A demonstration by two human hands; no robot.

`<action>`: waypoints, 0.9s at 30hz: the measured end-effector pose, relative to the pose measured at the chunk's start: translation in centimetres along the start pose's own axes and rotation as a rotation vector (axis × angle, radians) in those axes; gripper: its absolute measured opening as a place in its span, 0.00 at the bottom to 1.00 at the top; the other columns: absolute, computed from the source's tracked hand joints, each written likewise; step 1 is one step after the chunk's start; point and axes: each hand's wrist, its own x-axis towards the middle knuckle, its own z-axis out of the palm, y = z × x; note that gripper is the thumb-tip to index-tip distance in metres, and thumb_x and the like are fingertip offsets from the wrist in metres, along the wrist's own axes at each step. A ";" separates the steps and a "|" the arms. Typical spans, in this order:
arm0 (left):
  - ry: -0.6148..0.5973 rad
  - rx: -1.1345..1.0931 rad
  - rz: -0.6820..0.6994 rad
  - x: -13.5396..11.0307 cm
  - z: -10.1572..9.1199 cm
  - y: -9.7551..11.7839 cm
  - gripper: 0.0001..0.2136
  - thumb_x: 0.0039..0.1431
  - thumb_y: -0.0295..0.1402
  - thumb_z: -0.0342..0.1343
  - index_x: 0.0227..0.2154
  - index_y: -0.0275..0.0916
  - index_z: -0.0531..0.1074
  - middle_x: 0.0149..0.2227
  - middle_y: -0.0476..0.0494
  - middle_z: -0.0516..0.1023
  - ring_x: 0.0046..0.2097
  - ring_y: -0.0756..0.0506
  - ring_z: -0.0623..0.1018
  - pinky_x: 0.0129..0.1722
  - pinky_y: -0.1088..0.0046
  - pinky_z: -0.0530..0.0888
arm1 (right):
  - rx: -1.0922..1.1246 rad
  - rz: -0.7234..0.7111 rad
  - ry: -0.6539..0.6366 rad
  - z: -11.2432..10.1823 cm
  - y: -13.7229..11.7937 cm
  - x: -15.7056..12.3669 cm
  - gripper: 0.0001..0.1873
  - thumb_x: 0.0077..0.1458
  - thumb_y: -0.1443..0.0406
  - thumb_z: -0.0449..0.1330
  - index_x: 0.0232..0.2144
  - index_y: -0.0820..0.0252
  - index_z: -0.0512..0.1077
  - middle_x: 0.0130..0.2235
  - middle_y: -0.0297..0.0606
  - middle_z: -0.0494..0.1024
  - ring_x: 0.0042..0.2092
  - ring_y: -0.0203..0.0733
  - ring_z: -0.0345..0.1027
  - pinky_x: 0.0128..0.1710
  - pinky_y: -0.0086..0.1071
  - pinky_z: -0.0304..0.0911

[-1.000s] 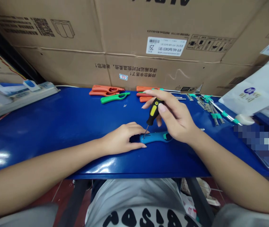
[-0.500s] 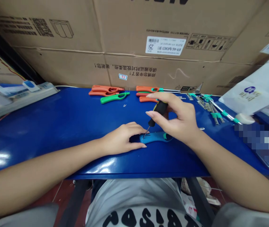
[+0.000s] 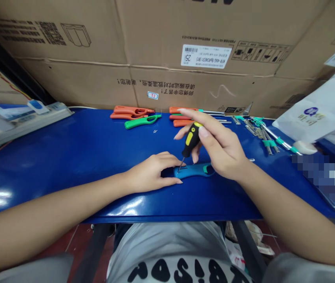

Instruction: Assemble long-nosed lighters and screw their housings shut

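Blue handle flat on the blue table, near side, between the two hands. Looks smooth, plain blue, slightly curved along its length; narrow dark slot near the left end, teal piece set into a dark opening toward the right. Long axis runs left to right, roughly along the table's front edge; slotted end points left, opening end points right, going under the right hand. Metal tip shows past that hand; can't tell from here if it joins the handle. Left hand: narrow grip, thumb on the near side and fingers on the far side of the slotted end. Right hand: thumb and fingers around the black-and-yellow grip of a screwdriver, forefinger stretched out over the top. Screwdriver tilted, thin shaft down to the handle's left end, grip leaning right and away from the person. Orange handles and a green handle lie at the back, by the cardboard box.
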 end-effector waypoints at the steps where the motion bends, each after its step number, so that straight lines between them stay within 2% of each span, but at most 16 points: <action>1: 0.000 0.001 -0.001 0.0 0.0 0.0 0.16 0.61 0.37 0.65 0.49 0.39 0.75 0.48 0.41 0.81 0.50 0.42 0.78 0.53 0.64 0.73 | 0.018 0.008 -0.014 -0.1 -0.1 0.1 0.23 0.72 0.57 0.44 0.62 0.53 0.66 0.46 0.38 0.81 0.34 0.37 0.78 0.35 0.33 0.75; 4: 0.008 0.000 0.000 0.0 0.0 -0.1 0.16 0.60 0.38 0.65 0.49 0.39 0.75 0.48 0.41 0.81 0.50 0.42 0.78 0.53 0.63 0.73 | -0.081 -0.070 0.083 -0.2 -0.2 0.2 0.15 0.66 0.56 0.57 0.51 0.53 0.75 0.45 0.37 0.83 0.35 0.38 0.78 0.37 0.32 0.75; 6: 0.013 -0.001 0.003 0.0 0.0 -0.1 0.16 0.60 0.38 0.65 0.48 0.39 0.75 0.48 0.41 0.81 0.50 0.41 0.78 0.53 0.63 0.73 | -0.145 -0.132 0.157 -0.2 -0.2 0.3 0.13 0.62 0.56 0.62 0.47 0.53 0.77 0.44 0.38 0.83 0.39 0.42 0.78 0.42 0.34 0.75; 8: 0.006 -0.002 0.000 0.0 0.0 0.0 0.16 0.60 0.38 0.65 0.49 0.38 0.75 0.48 0.40 0.81 0.50 0.42 0.78 0.53 0.64 0.73 | -0.098 -0.110 0.136 -0.1 -0.2 0.2 0.16 0.67 0.57 0.56 0.52 0.54 0.74 0.46 0.40 0.82 0.41 0.42 0.78 0.43 0.36 0.75; 11: -0.006 0.002 -0.009 0.0 0.0 0.0 0.17 0.60 0.37 0.65 0.50 0.37 0.75 0.47 0.40 0.81 0.50 0.42 0.78 0.54 0.64 0.73 | 0.047 0.007 0.002 0.2 -0.2 0.0 0.22 0.72 0.60 0.44 0.64 0.53 0.64 0.51 0.40 0.80 0.37 0.38 0.78 0.38 0.35 0.76; 13: -0.005 0.002 -0.010 0.0 0.0 0.0 0.16 0.60 0.37 0.65 0.49 0.38 0.75 0.48 0.40 0.81 0.50 0.42 0.78 0.54 0.63 0.73 | 0.049 0.026 -0.023 0.2 -0.1 -0.1 0.22 0.71 0.58 0.49 0.63 0.53 0.65 0.50 0.40 0.80 0.35 0.37 0.77 0.35 0.33 0.76; 16: 0.012 0.001 0.007 0.0 0.0 -0.1 0.15 0.60 0.38 0.65 0.48 0.39 0.75 0.49 0.40 0.81 0.51 0.41 0.78 0.54 0.62 0.73 | -0.088 -0.067 0.088 0.2 -0.2 -0.1 0.19 0.62 0.56 0.62 0.53 0.54 0.74 0.48 0.41 0.82 0.39 0.42 0.78 0.41 0.35 0.76; 17: 0.019 0.003 0.014 0.0 0.0 -0.1 0.15 0.60 0.38 0.65 0.48 0.39 0.75 0.49 0.40 0.81 0.51 0.41 0.78 0.54 0.62 0.73 | -0.116 -0.103 0.116 0.2 -0.2 -0.1 0.18 0.61 0.56 0.63 0.51 0.54 0.75 0.48 0.41 0.82 0.42 0.44 0.78 0.44 0.37 0.76; 19: 0.019 0.010 0.012 0.0 0.0 -0.1 0.16 0.60 0.38 0.65 0.48 0.38 0.75 0.48 0.40 0.81 0.50 0.42 0.78 0.53 0.63 0.74 | -0.082 -0.122 0.120 0.3 -0.5 0.0 0.17 0.66 0.57 0.57 0.53 0.55 0.74 0.49 0.42 0.81 0.47 0.46 0.77 0.47 0.39 0.75; 22: 0.006 0.020 -0.010 0.0 0.0 0.0 0.17 0.60 0.37 0.65 0.50 0.39 0.75 0.47 0.41 0.81 0.49 0.42 0.78 0.53 0.64 0.74 | 0.050 -0.028 0.060 0.5 -0.7 0.0 0.19 0.71 0.60 0.47 0.58 0.55 0.70 0.51 0.42 0.80 0.43 0.42 0.78 0.42 0.37 0.76; 24: 0.004 0.018 -0.012 0.0 0.0 0.1 0.17 0.60 0.38 0.65 0.50 0.39 0.75 0.47 0.41 0.81 0.50 0.42 0.78 0.53 0.63 0.73 | 0.032 -0.007 0.076 0.5 -0.6 -0.1 0.17 0.69 0.59 0.52 0.56 0.54 0.72 0.47 0.41 0.81 0.39 0.40 0.78 0.38 0.35 0.76; 27: 0.018 0.004 0.003 0.0 0.1 0.0 0.16 0.60 0.38 0.65 0.49 0.39 0.75 0.48 0.41 0.81 0.50 0.41 0.78 0.53 0.62 0.74 | -0.118 -0.105 0.174 0.3 -0.2 0.0 0.15 0.62 0.55 0.62 0.48 0.53 0.77 0.43 0.40 0.83 0.39 0.44 0.78 0.41 0.37 0.76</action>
